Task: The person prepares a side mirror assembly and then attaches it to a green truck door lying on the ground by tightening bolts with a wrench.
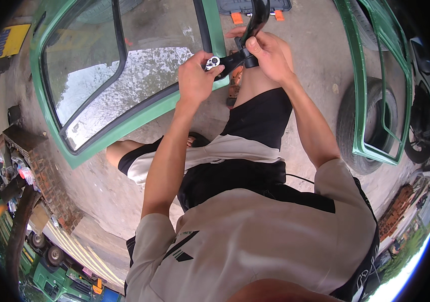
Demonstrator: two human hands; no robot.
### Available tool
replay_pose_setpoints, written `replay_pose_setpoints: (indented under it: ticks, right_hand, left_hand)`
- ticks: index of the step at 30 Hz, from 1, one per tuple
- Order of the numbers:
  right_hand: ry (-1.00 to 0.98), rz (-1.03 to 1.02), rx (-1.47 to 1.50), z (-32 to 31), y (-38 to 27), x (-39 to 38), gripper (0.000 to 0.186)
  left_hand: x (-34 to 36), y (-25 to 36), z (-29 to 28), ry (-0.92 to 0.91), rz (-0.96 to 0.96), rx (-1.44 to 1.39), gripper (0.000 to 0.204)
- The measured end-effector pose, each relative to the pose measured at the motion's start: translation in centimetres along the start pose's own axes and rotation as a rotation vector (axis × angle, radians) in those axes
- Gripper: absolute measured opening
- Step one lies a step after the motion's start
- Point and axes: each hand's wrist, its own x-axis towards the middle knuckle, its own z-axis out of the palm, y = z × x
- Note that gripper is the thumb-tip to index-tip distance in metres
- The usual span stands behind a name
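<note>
My right hand (pixel 269 52) grips the black handle of a ratchet wrench (pixel 245 38) that points up and away. The wrench's silver head (pixel 212 63) sits at the fingertips of my left hand (pixel 194 76), which pinches it. Both hands are raised in front of me above my bent knee. Behind the hands lies a green vehicle door (pixel 124 75) with a glass window, flat on the concrete ground.
A second green door frame (pixel 376 100) leans by a black tyre (pixel 358 126) on the right. A dark tool case (pixel 252 6) with orange latches lies at the top. Bricks and clutter (pixel 38 171) line the left side.
</note>
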Motion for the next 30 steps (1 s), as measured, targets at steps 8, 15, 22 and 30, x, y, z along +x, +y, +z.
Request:
replay_pose_setpoints:
  ticks: [8,15,22,30]
  right_hand:
    - [0.164,0.057,-0.604,2.0,-3.3,-2.0,0.054]
    - [0.561,0.09,0.035,10.0,-3.4,-8.7,0.018]
    - [0.22,0.606,0.85,17.3,-1.3,-8.7,0.063]
    - [0.526,0.546,1.285,19.1,0.3,-3.4,0.055]
  left_hand:
    - [1.7,-3.3,-1.9,-0.321,0.017,-0.22,0.037]
    - [4.1,-4.0,-2.5,-0.521,-0.028,-0.406,0.029]
    - [6.7,-3.1,-3.0,-0.702,0.067,-0.233,0.033]
    - [8.9,-0.1,-3.4,-0.861,0.025,-0.012,0.025]
